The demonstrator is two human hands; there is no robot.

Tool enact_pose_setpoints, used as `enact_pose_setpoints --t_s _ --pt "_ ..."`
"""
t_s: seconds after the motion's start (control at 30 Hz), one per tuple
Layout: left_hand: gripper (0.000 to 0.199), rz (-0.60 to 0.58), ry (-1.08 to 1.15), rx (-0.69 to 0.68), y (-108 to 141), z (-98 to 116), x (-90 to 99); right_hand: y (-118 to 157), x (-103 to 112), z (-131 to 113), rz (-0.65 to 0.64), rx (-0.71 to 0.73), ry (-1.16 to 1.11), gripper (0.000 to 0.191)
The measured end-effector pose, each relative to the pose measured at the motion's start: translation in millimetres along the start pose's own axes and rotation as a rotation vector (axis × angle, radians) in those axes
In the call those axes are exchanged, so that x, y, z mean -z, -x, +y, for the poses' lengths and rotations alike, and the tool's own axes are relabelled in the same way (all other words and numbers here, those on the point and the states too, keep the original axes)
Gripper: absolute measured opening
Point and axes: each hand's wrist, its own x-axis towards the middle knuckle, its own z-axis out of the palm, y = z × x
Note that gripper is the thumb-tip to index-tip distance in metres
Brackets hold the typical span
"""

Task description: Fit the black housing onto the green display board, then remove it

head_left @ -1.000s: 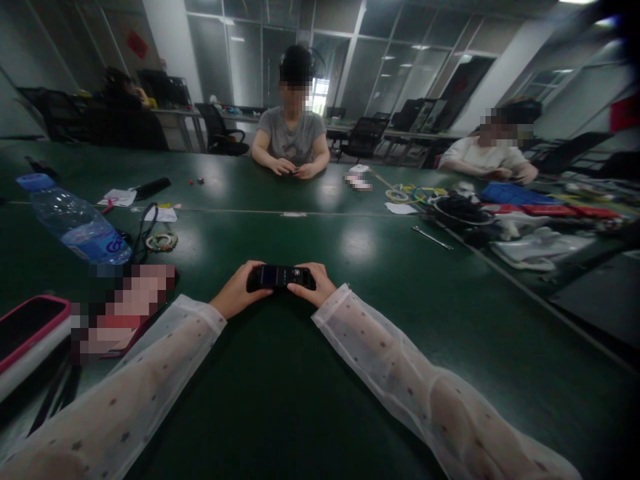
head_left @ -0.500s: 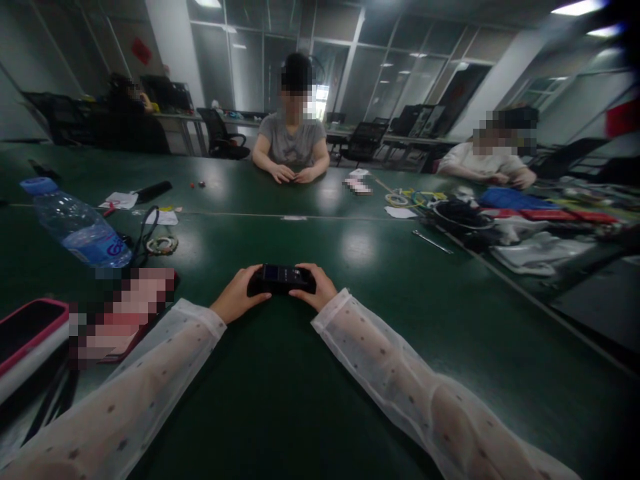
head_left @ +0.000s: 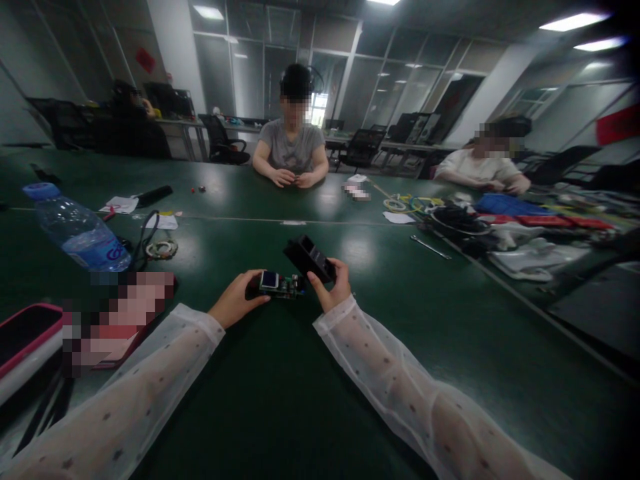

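My left hand is closed on the left end of a green circuit board with a small screen on it. In my right hand is a black plastic cover with rectangular openings, tilted and raised just above the board's right end. The cover and the board are apart, so the components at the board's right side lie bare. Whether a lower case half sits under the board is hidden by my left fingers and the dark shade there.
To the left are a water bottle, a phone with a pink edge and a bracelet. A wrench lies right of centre, before a heap of cables and bags. Two people sit across the green table.
The black cover has come off the board and moved up and right in my right hand, tilting. The board with its screen now shows, held by my left hand, which has barely moved.
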Motion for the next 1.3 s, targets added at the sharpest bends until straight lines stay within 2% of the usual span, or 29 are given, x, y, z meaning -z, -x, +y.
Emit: enact_pose_setpoints --t_s 0.1,0.37,0.6,0.77,0.9,1.03,1.17,1.3 --pt "0.05 0.002 0.0 0.007 0.1 0.8 0.5 -2.2 -0.6 3.4 0.049 -0.047 0.033 0.055" --pt "0.057 -0.002 -0.011 -0.016 -0.9 -6.0 -0.8 -3.1 -3.7 10.9 -0.014 -0.015 -0.081 0.053" --pt "0.06 -0.001 -0.038 -0.026 -2.0 -11.6 -1.9 0.7 -5.7 7.6 -0.18 0.03 -0.13 0.053" --pt "0.058 0.012 -0.018 -0.01 -2.4 -11.2 -3.3 4.4 -5.0 -1.0 -0.264 0.101 -0.077 0.053" --pt "0.066 0.009 -0.002 0.001 -2.3 -9.7 -3.0 4.3 -3.9 -6.4 -0.347 0.146 -0.031 0.053" --pt "0.072 0.03 -0.007 -0.014 -0.8 -9.2 -3.4 3.1 -5.2 -3.1 -0.403 0.181 0.031 0.052" --pt "0.078 0.088 -0.074 -0.086 0.2 -10.0 -5.4 1.7 -7.6 3.7 -0.439 0.219 0.116 0.055" --pt "0.077 0.053 -0.072 -0.107 -0.8 -11.6 -5.9 0.3 -9.4 6.3 -0.478 0.228 0.183 0.063"
